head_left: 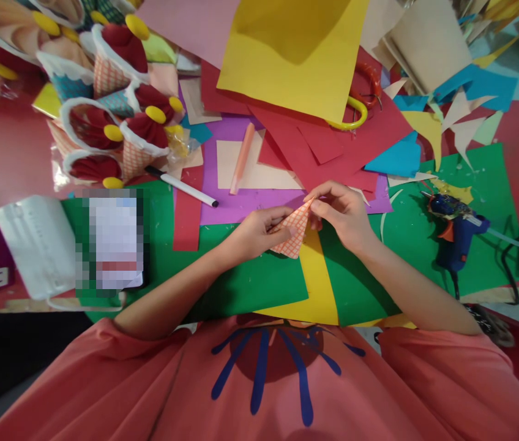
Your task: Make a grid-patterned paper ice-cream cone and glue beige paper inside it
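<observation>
Both my hands hold a small piece of orange checked paper (294, 231) folded into a pointed shape, just above the green sheet (250, 282) and a yellow strip (317, 275). My left hand (257, 229) pinches its lower left side. My right hand (339, 211) grips its upper right edge with fingers closed. My arms come in from an orange shirt at the bottom.
A black-tipped white marker (181, 187) and a rolled pink paper tube (242, 158) lie on a purple sheet (223, 211). Finished paper cones (117, 116) cluster at top left. A blue glue gun (455, 229) rests right. Scissors (360, 101) lie under the yellow sheet (291, 52).
</observation>
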Demonstrator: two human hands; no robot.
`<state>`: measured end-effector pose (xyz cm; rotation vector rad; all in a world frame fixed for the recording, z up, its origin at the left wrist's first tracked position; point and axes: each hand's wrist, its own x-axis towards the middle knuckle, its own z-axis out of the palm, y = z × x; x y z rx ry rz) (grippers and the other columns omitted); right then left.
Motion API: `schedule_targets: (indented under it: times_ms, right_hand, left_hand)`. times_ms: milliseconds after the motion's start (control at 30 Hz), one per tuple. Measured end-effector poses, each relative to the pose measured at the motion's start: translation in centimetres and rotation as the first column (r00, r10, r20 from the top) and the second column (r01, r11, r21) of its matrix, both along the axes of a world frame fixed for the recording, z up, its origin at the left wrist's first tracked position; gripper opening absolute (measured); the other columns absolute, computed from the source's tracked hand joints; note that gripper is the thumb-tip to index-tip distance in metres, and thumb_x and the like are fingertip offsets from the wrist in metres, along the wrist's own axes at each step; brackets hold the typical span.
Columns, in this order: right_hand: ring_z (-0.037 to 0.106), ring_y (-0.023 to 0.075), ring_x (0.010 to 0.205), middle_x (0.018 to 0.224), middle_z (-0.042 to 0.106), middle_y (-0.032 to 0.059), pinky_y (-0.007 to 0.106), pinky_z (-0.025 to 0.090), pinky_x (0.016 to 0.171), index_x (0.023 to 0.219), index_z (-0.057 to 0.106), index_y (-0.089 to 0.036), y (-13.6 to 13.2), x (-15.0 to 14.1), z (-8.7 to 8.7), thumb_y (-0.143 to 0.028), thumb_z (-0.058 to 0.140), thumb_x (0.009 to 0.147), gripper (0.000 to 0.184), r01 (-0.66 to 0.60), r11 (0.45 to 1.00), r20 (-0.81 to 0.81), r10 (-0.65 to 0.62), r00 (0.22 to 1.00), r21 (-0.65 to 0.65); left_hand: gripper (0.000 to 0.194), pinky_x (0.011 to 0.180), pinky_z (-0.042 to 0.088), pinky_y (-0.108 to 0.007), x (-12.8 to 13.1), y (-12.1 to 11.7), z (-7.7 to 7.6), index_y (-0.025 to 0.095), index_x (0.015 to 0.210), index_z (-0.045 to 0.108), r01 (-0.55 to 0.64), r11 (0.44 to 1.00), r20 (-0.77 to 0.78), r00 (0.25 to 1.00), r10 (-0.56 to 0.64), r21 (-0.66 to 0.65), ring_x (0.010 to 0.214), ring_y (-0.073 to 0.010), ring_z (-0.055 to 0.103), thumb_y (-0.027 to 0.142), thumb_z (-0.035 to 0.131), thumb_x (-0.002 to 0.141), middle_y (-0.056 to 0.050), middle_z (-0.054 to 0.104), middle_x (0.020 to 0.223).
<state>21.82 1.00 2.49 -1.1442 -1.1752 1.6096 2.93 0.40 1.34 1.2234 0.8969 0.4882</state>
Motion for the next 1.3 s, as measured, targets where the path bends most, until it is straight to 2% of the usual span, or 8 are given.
schedule_targets:
  times_ms: [233, 500, 700, 1133, 1300]
  right_hand:
    - [0.053, 0.0047, 0.047, 0.061, 0.06, -0.0051, 0.018, 0.044, 0.045, 0.078, 0.064, -0.017, 0.32, 0.38, 0.07, -0.04, 0.073, 0.076, 0.024, -0.009, 1.0, 0.011, 0.009, 1.0, 0.019]
    - [0.052, 0.0032, 0.044, 0.061, 0.059, -0.0059, 0.016, 0.041, 0.042, 0.074, 0.064, -0.017, 0.46, 0.71, -0.04, -0.029, 0.072, 0.075, 0.015, -0.039, 0.999, -0.034, 0.039, 0.999, 0.002]
    - [0.054, 0.0039, 0.044, 0.059, 0.06, -0.0063, 0.016, 0.04, 0.041, 0.079, 0.065, -0.017, 0.52, 0.82, -0.17, -0.025, 0.064, 0.079, 0.008, -0.057, 0.998, -0.056, 0.056, 0.997, -0.014]
    - [0.052, 0.0039, 0.044, 0.058, 0.057, -0.0066, 0.016, 0.04, 0.041, 0.076, 0.062, -0.016, 0.41, 0.48, -0.01, -0.031, 0.072, 0.074, 0.019, -0.042, 0.999, -0.014, 0.042, 0.999, -0.013]
    - [0.05, 0.0034, 0.043, 0.057, 0.056, -0.0066, 0.016, 0.038, 0.041, 0.075, 0.061, -0.016, 0.41, 0.38, -0.02, -0.026, 0.068, 0.074, 0.012, -0.029, 0.999, 0.012, 0.029, 1.0, 0.018]
  left_hand:
    - [0.033, 0.068, 0.049, -0.026, -0.09, 0.03, 0.22, 0.014, 0.101, 0.066, 0.004, 1.0, -0.001, 1.0, -0.004, -0.016, 0.075, -0.0164, 0.064, 0.038, 0.064, 0.079, -0.003, 0.068, 0.081]
    - [0.039, 0.061, 0.046, -0.022, -0.1, 0.17, 0.41, 0.012, 0.102, 0.064, 0.02, 0.999, -0.018, 1.0, -0.021, -0.043, 0.071, -0.0144, 0.063, 0.041, 0.067, 0.075, -0.003, 0.067, 0.083]
    - [0.037, 0.062, 0.045, -0.021, -0.12, 0.2, 0.64, 0.012, 0.103, 0.063, 0.015, 0.999, -0.023, 1.0, -0.016, -0.047, 0.069, -0.0128, 0.061, 0.037, 0.064, 0.076, -0.002, 0.065, 0.08]
    - [0.034, 0.061, 0.044, -0.02, -0.04, 0.1, 0.55, 0.011, 0.102, 0.063, -0.007, 0.999, -0.019, 1.0, 0.006, -0.054, 0.07, -0.0112, 0.06, 0.032, 0.06, 0.075, -0.002, 0.065, 0.081]
    - [0.034, 0.059, 0.043, -0.019, -0.01, 0.1, 0.56, 0.011, 0.103, 0.063, 0.007, 0.999, -0.024, 1.0, -0.008, -0.046, 0.067, -0.0102, 0.059, 0.03, 0.06, 0.075, -0.001, 0.064, 0.079]
